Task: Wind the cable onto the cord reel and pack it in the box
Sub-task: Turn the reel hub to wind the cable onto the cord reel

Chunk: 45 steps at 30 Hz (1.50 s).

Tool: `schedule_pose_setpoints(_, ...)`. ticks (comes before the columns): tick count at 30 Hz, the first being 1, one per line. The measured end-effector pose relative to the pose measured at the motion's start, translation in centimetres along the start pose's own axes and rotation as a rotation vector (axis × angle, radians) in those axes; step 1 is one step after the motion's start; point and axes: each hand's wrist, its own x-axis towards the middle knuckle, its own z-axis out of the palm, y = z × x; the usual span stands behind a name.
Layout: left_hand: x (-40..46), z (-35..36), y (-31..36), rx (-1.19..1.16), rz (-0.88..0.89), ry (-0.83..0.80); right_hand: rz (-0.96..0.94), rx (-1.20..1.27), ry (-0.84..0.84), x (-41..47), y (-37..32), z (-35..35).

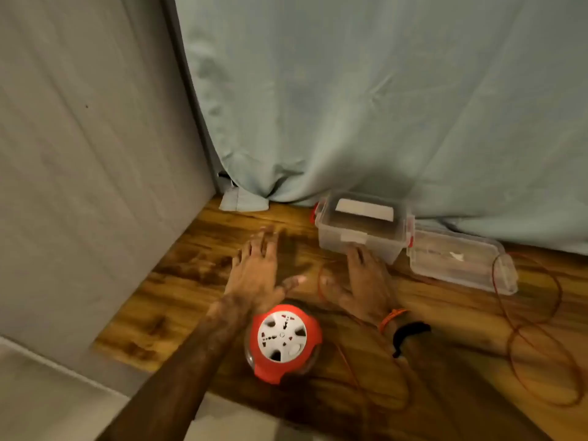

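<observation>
We see both hands spread over the wooden floor [178, 300], no grip taken on anything. The left hand [259, 268] has its fingers straight and released, hovering beyond the cord reel [283, 340]. The right hand [362, 281] is likewise released, fingers straight, its fingertips at or touching the near wall of the box [359, 246]; we cannot tell which.

The reel lies flat, socket face up, near us between the two forearms. The cable [541, 332] is orange and lies unwound in loose loops on the floor to the right, well apart from the reel; a thin strand runs back under the right wrist toward the reel. The box stands open against the curtain [381, 106], with its lid [458, 259] just beside it on the right. A white piece lies inside the box; what it is we cannot tell.

Judgement: winding has not started, so we are at the very first step. Next move calls for one hand to steady the reel and the other to feed slack in evenly, keeping the loops from knotting.
</observation>
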Motion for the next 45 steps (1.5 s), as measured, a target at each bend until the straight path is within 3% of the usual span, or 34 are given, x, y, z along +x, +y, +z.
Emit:
schedule_pose_setpoints(5, -2.9, 4.5, -2.3, -0.018, -0.131, -0.147, 0.054, 0.041, -0.199, -3.3, -0.5, 4.5)
schedule_pose_setpoints(11, -5.2, 8.3, -4.0, -0.156, -0.283, -0.204, 0.145, 0.040, -0.313, -5.2, -1.2, 8.3)
schedule_pose_setpoints(23, -5.3, 11.3, -6.2, -0.421, -0.444, -0.197, 0.342, 0.243, -0.293, -4.1, -1.1, 12.3)
schedule_pose_setpoints(32, -3.8, 12.2, -6.0, -0.598, -0.433, -0.092, 0.452, 0.391, -0.324, -2.3, 1.4, 11.8)
schedule_pose_setpoints(36, -1.9, 12.5, -5.5, -0.714, -0.393, -0.103, 0.494, 0.619, -0.317, -1.3, 3.6, 11.1)
schedule_pose_setpoints(42, 0.9, 12.4, -3.2, -1.293, -0.394, -0.007, 0.441, 0.963, -0.211, 0.0, 6.4, 9.2)
schedule_pose_setpoints(45, 2.9, 12.6, -2.4, -1.578, -0.424, -0.155, 0.378, 1.066, -0.101, 0.6, 7.8, 8.5)
